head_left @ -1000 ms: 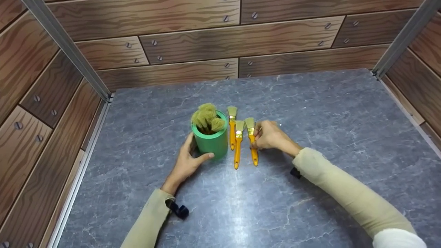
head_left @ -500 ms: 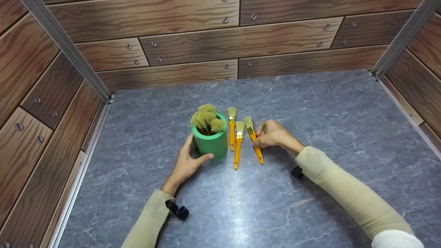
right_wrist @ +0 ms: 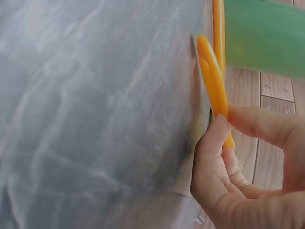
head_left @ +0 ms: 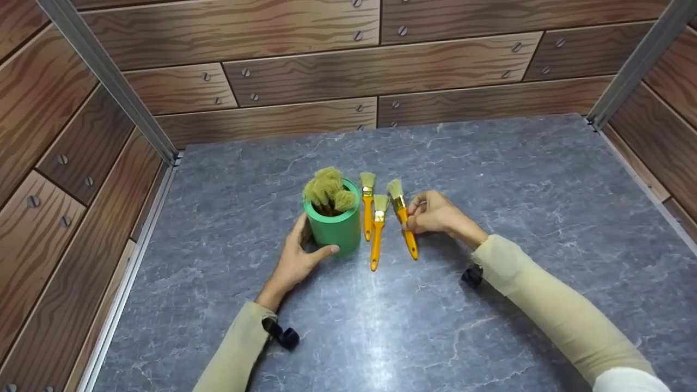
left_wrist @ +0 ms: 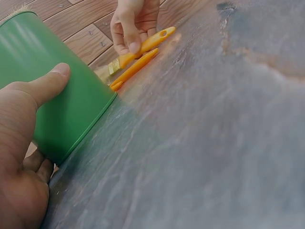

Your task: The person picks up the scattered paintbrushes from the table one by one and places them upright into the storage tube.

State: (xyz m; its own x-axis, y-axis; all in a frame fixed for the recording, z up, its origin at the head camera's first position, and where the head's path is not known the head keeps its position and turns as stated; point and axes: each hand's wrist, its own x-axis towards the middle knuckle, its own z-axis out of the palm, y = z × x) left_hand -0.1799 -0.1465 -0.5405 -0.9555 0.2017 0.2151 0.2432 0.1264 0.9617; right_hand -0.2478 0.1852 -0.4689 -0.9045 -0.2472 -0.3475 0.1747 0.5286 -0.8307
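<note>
My left hand (head_left: 297, 258) holds a green can (head_left: 335, 234) from its left side, thumb across the front and fingers round the back. Several brushes (head_left: 328, 188) stand in the can with bristles up; their handles are hidden inside. My right hand (head_left: 438, 213) pinches the orange handle of a flat paintbrush (head_left: 408, 231) between thumb and fingers. In the right wrist view that handle (right_wrist: 213, 81) slants up just off the tabletop. Two similar paintbrushes lie between can and right hand, bristles pointing away: a nearer paintbrush (head_left: 376, 234) and a farther paintbrush (head_left: 368, 207).
A grey marbled tabletop (head_left: 463, 337) lies under everything. Wood-patterned panels (head_left: 305, 71) close off the back and both sides, with metal posts (head_left: 117, 81) at the corners. A small black device (head_left: 282, 333) is strapped at the left wrist.
My right hand has drawn its paintbrush slightly right, swinging the handle end rightward so the brush now slants. The left hand and the can have stayed put.
</note>
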